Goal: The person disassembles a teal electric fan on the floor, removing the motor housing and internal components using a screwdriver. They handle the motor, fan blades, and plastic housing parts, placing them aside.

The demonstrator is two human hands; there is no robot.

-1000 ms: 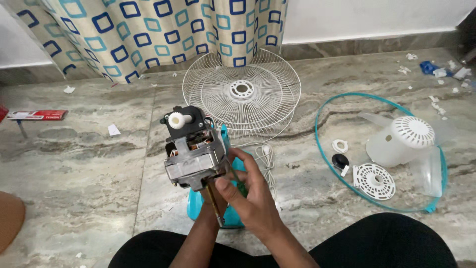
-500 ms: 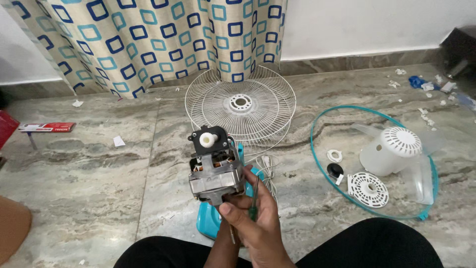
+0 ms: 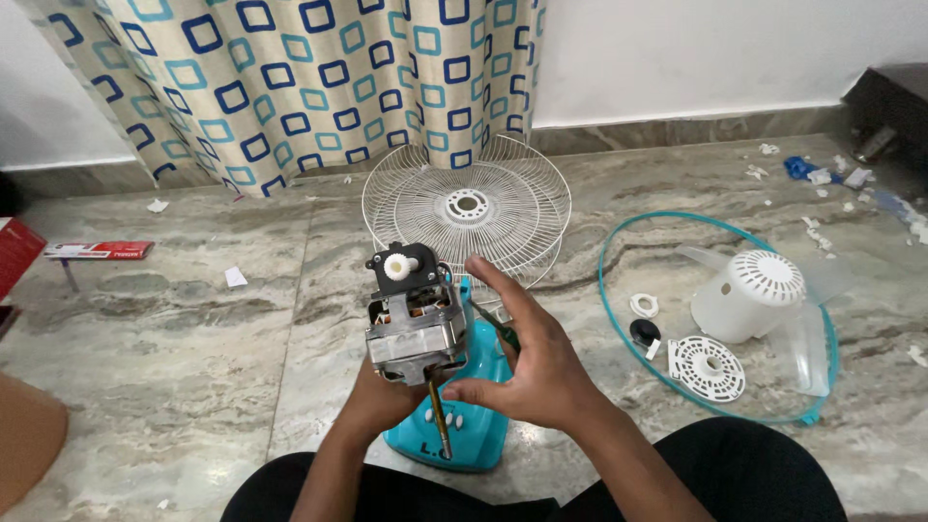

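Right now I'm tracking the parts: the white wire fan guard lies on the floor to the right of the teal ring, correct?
Not quite. In the head view the white wire fan guard lies on the floor to the left of the teal ring, by the curtain.

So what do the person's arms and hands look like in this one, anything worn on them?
Both are bare. The left hand and right hand show no gloves, and no rings, watch or bands that I can see. The forearms are uncovered down to the bottom edge of the view, with no sleeve showing. The only clothing in view is black fabric over the lap.
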